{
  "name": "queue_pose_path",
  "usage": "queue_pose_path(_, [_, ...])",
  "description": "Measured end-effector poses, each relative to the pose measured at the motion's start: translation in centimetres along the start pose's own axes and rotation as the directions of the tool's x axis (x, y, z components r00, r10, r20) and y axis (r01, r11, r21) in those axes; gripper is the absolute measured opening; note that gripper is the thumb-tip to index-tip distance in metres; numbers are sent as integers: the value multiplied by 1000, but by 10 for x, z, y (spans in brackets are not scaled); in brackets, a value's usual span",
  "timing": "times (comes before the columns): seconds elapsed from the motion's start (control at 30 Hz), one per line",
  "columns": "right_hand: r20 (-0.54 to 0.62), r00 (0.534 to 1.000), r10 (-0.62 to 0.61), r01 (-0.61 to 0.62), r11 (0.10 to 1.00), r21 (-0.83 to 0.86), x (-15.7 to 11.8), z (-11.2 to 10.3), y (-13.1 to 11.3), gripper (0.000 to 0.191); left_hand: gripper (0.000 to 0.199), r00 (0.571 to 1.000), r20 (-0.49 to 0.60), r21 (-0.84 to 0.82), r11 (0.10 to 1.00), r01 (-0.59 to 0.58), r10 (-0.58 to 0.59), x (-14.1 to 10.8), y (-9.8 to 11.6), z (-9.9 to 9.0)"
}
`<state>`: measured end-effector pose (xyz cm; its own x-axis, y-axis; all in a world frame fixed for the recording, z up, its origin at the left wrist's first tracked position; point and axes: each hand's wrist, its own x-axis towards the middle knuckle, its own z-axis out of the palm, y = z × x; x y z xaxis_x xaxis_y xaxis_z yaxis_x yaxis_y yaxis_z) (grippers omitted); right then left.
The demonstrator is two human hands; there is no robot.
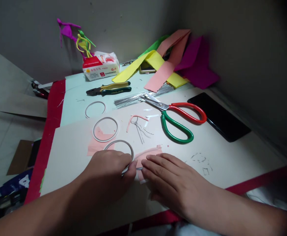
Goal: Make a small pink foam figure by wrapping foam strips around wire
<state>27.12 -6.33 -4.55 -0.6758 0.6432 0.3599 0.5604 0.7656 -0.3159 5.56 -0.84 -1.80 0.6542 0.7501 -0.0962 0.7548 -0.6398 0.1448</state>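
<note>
The person's left hand (106,173) is closed on the lower edge of a thin grey wire ring (120,141), while the right hand (175,183) lies flat with fingers extended on a scrap of pink paper (148,154). The hands are close together but not touching, and a short pale strip (138,168) shows in the narrow gap between them. All of this sits on a large cream card sheet (219,164) covering the bench (52,111), which has a red border. Just up and left of the held ring, a second wire ring (105,129) rests on a torn piece of pink paper (96,146). To its right lies a pink-covered wire (135,117) with twisted silver strands (139,130) hanging from it. Further right are large scissors (172,118) with red and green handles, their blades pointing towards a bundle of thin steel wires (143,97), and a flat black phone (219,116). Beyond, on pale teal board, are a third wire ring (95,109) and green-and-yellow-handled pliers (109,88). Farthest off, against the wall, sit a packet of tissues (100,66), folded strips of yellow, pink and magenta paper (165,62), and small magenta and yellow wire figures (77,39).
</note>
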Motion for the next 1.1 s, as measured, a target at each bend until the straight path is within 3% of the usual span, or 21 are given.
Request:
queue_pose_path(0.27, [4,1000,8,-8,1000,25,1,-1,0,29,34,960,239,-181,964,194,-148,11,3,-10])
queue_pose_path(0.43, [-30,1000,-6,6,1000,16,1,-10,0,27,33,952,267,-198,958,207,-150,12,1,-11])
queue_pose_path(0.6, [-73,995,66,-70,996,-52,-5,-11,2,25,35,952,270,-201,959,200,-143,13,0,-9])
queue_pose_path(1.1, [15,996,92,-90,992,-87,-5,-8,6,31,36,953,265,-213,955,204,-145,13,0,-7])
